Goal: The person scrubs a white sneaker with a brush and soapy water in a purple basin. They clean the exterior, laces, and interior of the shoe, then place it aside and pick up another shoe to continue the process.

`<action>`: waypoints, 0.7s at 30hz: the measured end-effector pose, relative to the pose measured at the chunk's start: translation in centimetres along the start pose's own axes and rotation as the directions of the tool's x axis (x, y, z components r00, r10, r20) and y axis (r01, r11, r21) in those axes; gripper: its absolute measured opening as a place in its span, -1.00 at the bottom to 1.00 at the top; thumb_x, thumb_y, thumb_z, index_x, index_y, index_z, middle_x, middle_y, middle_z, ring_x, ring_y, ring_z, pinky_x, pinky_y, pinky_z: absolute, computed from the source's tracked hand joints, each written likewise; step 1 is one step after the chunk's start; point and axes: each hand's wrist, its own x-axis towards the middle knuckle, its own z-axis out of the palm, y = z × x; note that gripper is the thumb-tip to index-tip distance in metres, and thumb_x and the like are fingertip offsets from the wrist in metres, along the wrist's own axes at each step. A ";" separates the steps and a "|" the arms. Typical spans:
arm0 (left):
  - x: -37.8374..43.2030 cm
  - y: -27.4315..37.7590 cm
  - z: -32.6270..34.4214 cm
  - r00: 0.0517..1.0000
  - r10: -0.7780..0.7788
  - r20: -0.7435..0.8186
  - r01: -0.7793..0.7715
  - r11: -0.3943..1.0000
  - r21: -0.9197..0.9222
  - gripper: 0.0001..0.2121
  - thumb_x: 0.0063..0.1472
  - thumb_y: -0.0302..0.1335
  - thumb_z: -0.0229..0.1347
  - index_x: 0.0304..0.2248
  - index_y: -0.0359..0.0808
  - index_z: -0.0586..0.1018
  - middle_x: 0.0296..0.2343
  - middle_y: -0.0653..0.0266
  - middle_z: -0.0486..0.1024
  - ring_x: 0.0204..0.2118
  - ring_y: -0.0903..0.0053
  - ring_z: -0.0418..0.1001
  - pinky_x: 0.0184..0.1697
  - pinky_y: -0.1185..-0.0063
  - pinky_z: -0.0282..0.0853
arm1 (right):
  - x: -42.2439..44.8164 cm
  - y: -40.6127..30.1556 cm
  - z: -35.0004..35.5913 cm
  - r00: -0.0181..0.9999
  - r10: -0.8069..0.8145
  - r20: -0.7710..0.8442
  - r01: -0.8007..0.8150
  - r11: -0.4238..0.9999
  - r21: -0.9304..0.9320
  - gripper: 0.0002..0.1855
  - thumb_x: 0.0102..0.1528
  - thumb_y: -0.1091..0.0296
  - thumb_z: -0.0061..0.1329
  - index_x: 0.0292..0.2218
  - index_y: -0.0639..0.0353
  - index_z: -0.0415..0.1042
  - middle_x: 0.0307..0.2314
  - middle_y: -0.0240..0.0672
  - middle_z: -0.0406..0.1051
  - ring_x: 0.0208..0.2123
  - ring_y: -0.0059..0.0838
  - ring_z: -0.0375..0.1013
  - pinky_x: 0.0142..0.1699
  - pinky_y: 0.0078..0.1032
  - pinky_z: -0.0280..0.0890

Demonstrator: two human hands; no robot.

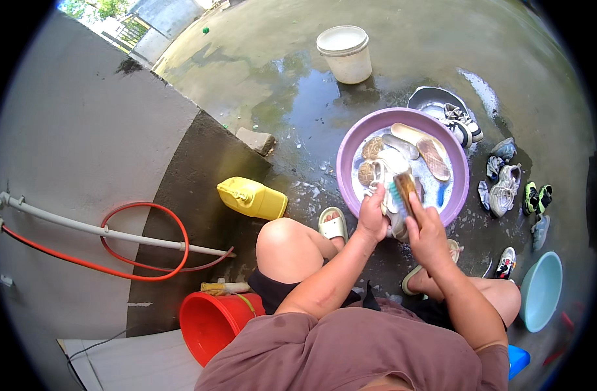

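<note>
My left hand [374,217] grips a pale shoe [392,160] over the near side of a purple plastic basin [344,171]. In my right hand [425,232] is a scrubbing brush [405,191] with a brown back and green bristles, held against the shoe; both look slightly blurred. Sudsy water fills the basin. Several insoles lie in it, among them a brownish one [433,159] and a grey one [401,145]. Two tan patterned pieces [371,148] show at the left, partly covered. A small blue object [441,194] floats or rests near the right wall.
Behind the basin, black-and-white sneakers [458,124] lean on a grey pan [432,97]. More shoes [506,190] stand to the right, near a teal basin [541,293]. A white bucket [347,58] stands farther out. Leftward are a yellow jug [253,198], red bucket [215,322] and wall hose [132,276].
</note>
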 end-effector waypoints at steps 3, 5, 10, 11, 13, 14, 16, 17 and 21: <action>1.4 0.5 -1.1 1.000 -0.003 0.026 0.002 0.998 0.056 -0.63 0.30 -0.29 -0.27 -0.03 -0.39 0.27 -0.15 0.13 0.39 -0.10 0.37 0.37 -0.02 0.42 0.28 | -3.4 1.8 1.1 0.998 0.018 0.053 -0.020 0.999 0.031 -0.46 0.03 0.38 -0.08 0.07 0.07 0.19 -0.44 -0.08 0.23 -0.42 -0.08 0.33 -0.29 -0.31 0.26; 0.9 -1.1 -1.3 0.999 -0.029 -0.021 0.033 0.973 0.229 -0.66 0.29 -0.32 -0.20 -0.05 -0.36 0.29 -0.18 0.19 0.41 -0.14 0.43 0.39 -0.05 0.45 0.29 | -0.7 2.8 0.8 0.996 0.094 -0.005 -0.094 0.996 -0.003 -0.47 0.04 0.36 -0.09 0.07 0.04 0.19 -0.46 -0.07 0.24 -0.44 -0.08 0.33 -0.29 -0.30 0.25; -0.2 -2.0 1.2 0.993 -0.093 -0.069 0.096 0.994 0.046 -0.71 0.26 -0.34 -0.12 -0.11 -0.32 0.36 -0.27 0.28 0.44 -0.25 0.53 0.43 -0.18 0.52 0.35 | 5.0 4.3 -0.4 0.983 0.152 -0.107 -0.157 0.987 -0.038 -0.50 0.06 0.39 -0.12 0.06 0.03 0.21 -0.48 -0.09 0.27 -0.42 -0.13 0.31 -0.25 -0.34 0.23; 0.6 -1.3 1.2 0.994 -0.047 -0.098 0.053 0.997 0.061 -0.71 0.26 -0.34 -0.13 -0.11 -0.33 0.36 -0.26 0.27 0.44 -0.25 0.52 0.43 -0.18 0.52 0.36 | 4.1 3.8 -0.1 0.985 0.149 -0.087 -0.153 0.987 -0.049 -0.49 0.05 0.40 -0.10 0.06 0.02 0.21 -0.48 -0.09 0.27 -0.42 -0.13 0.31 -0.25 -0.33 0.23; 2.0 -0.2 -0.1 0.991 -0.048 -0.124 0.043 0.998 -0.044 -0.68 0.28 -0.32 -0.19 -0.11 -0.40 0.35 -0.24 0.19 0.45 -0.23 0.46 0.45 -0.17 0.49 0.38 | -0.3 2.2 0.9 1.000 0.025 -0.012 -0.025 0.999 -0.028 -0.45 0.01 0.44 -0.07 0.07 0.06 0.20 -0.48 -0.12 0.24 -0.41 -0.16 0.31 -0.24 -0.36 0.23; 2.4 0.3 -0.7 0.996 -0.015 -0.089 0.012 0.999 -0.030 -0.66 0.29 -0.30 -0.22 -0.12 -0.41 0.35 -0.24 0.15 0.45 -0.23 0.43 0.45 -0.17 0.47 0.38 | -1.8 1.9 1.5 1.000 -0.020 -0.008 0.020 0.998 0.057 -0.45 0.01 0.45 -0.07 0.07 0.09 0.19 -0.48 -0.12 0.24 -0.42 -0.17 0.31 -0.26 -0.38 0.23; 1.6 0.4 -0.6 0.999 -0.004 -0.043 0.007 0.998 0.058 -0.67 0.29 -0.31 -0.19 -0.12 -0.41 0.35 -0.24 0.18 0.44 -0.22 0.44 0.44 -0.16 0.49 0.37 | -1.3 2.0 1.2 0.999 0.050 0.011 -0.050 0.999 0.012 -0.47 0.02 0.42 -0.08 0.06 0.09 0.21 -0.50 -0.08 0.25 -0.42 -0.17 0.32 -0.27 -0.38 0.23; 0.7 -0.1 0.6 0.999 -0.019 -0.031 0.024 0.988 0.151 -0.64 0.29 -0.30 -0.22 -0.05 -0.39 0.30 -0.16 0.16 0.40 -0.13 0.40 0.40 -0.06 0.44 0.32 | 0.4 2.2 0.5 0.996 0.088 -0.019 -0.089 0.994 -0.070 -0.50 0.04 0.37 -0.09 0.05 0.06 0.22 -0.49 -0.07 0.26 -0.42 -0.12 0.32 -0.27 -0.35 0.23; 0.2 -2.1 0.9 0.992 -0.123 0.030 0.120 0.989 0.085 -0.66 0.28 -0.32 -0.20 -0.06 -0.39 0.31 -0.17 0.18 0.42 -0.14 0.41 0.40 -0.07 0.46 0.33 | 6.5 4.7 -1.0 0.975 0.025 -0.220 -0.063 0.983 -0.172 -0.55 0.07 0.30 -0.12 0.02 0.04 0.25 -0.48 -0.05 0.30 -0.41 -0.07 0.32 -0.25 -0.31 0.23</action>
